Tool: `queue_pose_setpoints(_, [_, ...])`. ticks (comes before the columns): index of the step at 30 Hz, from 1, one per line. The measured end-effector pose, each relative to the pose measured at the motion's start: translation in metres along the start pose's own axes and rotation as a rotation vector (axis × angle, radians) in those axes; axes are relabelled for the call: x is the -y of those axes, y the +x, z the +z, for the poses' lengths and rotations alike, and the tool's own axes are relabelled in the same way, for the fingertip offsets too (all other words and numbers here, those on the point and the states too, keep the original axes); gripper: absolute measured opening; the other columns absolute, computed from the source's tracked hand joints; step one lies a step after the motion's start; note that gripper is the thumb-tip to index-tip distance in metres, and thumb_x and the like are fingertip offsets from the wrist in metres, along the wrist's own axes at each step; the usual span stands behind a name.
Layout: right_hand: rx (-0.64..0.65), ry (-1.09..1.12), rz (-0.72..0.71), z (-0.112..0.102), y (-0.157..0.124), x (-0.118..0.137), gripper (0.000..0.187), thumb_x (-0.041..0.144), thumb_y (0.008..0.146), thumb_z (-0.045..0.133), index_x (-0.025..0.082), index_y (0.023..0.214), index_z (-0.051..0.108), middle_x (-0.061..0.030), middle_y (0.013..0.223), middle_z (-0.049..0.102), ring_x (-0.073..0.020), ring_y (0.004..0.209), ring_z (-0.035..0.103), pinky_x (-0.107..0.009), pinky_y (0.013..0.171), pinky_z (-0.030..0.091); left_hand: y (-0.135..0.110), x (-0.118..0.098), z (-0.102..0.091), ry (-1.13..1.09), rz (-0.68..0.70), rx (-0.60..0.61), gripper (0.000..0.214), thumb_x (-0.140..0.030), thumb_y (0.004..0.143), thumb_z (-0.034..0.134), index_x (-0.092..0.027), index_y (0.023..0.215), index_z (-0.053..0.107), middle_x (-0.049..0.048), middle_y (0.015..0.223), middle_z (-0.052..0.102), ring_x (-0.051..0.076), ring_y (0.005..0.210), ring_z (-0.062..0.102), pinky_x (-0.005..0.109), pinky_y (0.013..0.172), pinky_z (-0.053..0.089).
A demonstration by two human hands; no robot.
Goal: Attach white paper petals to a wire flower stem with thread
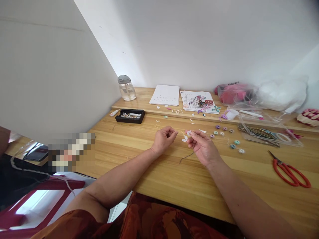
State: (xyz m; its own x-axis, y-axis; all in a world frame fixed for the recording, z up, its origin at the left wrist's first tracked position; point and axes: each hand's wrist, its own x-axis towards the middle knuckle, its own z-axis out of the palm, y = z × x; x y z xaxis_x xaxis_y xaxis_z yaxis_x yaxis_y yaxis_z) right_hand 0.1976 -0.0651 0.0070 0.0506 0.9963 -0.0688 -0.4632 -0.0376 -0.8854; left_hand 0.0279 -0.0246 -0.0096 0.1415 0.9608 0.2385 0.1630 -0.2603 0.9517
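My right hand [203,147] is closed in a pinch on a small white petal-shaped piece [188,133]. Just below its fingertips hangs a second white petal piece [184,138]. From under this hand a dark thread [185,157] trails down over the table. To the left, my left hand [165,139] is closed, thumb against forefinger, on a fine yellowish thread [181,131] that curves toward the white pieces. Both hands are just above the wooden table [139,159], a short gap apart. How the thread joins the petals is too small to make out.
Thread bobbins [232,146] and red-handled scissors [290,172] lie to the right, beside a clear box of tools [266,134]. A black bead tray [130,117], a water bottle [126,89] and papers [164,94] are behind. A person [20,179] is at far left.
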Motion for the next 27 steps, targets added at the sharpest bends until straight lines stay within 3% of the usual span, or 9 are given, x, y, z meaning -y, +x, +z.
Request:
queue_pose_setpoints(4, [0.056,-0.044,0.111,0.001,-0.001,-0.001,0.026,0.034,0.060,0.091,0.021,0.077,0.077,-0.0016,0.085,0.071,-0.0099,0.069,0.058,-0.019,0.053,0.043,-0.005,-0.005,-0.006,0.258,0.197,0.006,0.021,-0.035,0.086,0.060,-0.016,0.077,0.064,-0.0048,0.055,0.049,0.007,0.052,0.040,0.021,0.053,0.032])
queue_pose_setpoints(8, [0.116,-0.022,0.165,0.003,-0.003,-0.002,0.025,0.033,0.059,0.091,0.019,0.072,0.077,-0.0016,0.074,0.067,-0.0095,0.067,0.056,-0.019,0.056,0.044,-0.009,-0.008,-0.005,0.279,0.235,0.092,0.021,-0.033,0.088,0.058,-0.016,0.079,0.065,-0.0014,0.063,0.059,0.008,0.055,0.046,0.021,0.056,0.035])
queue_pose_setpoints(16, [0.109,0.074,0.050,-0.004,-0.001,0.009,0.024,0.032,0.056,0.092,0.018,0.069,0.076,-0.0019,0.068,0.065,-0.0101,0.064,0.056,-0.020,0.056,0.047,-0.002,-0.005,-0.006,0.049,0.065,0.165,0.022,-0.034,0.082,0.062,-0.015,0.072,0.058,-0.0016,0.060,0.058,0.008,0.052,0.046,0.021,0.053,0.036])
queue_pose_setpoints(23, [0.070,0.107,0.023,-0.008,0.001,0.021,0.026,0.032,0.054,0.093,0.019,0.069,0.077,-0.0011,0.067,0.063,-0.0097,0.064,0.055,-0.019,0.056,0.048,0.014,0.007,-0.020,-0.093,-0.160,0.068,0.024,-0.034,0.077,0.069,-0.016,0.070,0.056,-0.0013,0.057,0.059,0.008,0.051,0.050,0.020,0.050,0.037])
queue_pose_setpoints(25, [0.099,0.070,0.065,-0.009,0.002,0.020,0.025,0.032,0.057,0.092,0.018,0.071,0.077,-0.0015,0.068,0.064,-0.0090,0.063,0.055,-0.018,0.054,0.047,0.018,0.004,-0.025,-0.247,-0.202,0.015,0.028,-0.039,0.075,0.073,-0.015,0.078,0.059,0.0007,0.066,0.063,0.009,0.057,0.056,0.019,0.049,0.039])
queue_pose_setpoints(27, [0.142,0.025,0.110,-0.010,0.002,0.015,0.023,0.032,0.060,0.091,0.018,0.072,0.077,-0.0020,0.071,0.065,-0.0088,0.064,0.055,-0.018,0.054,0.046,0.018,-0.002,-0.030,-0.406,-0.210,0.047,0.035,-0.042,0.073,0.077,-0.015,0.090,0.064,0.0034,0.082,0.068,0.012,0.071,0.064,0.018,0.052,0.043])
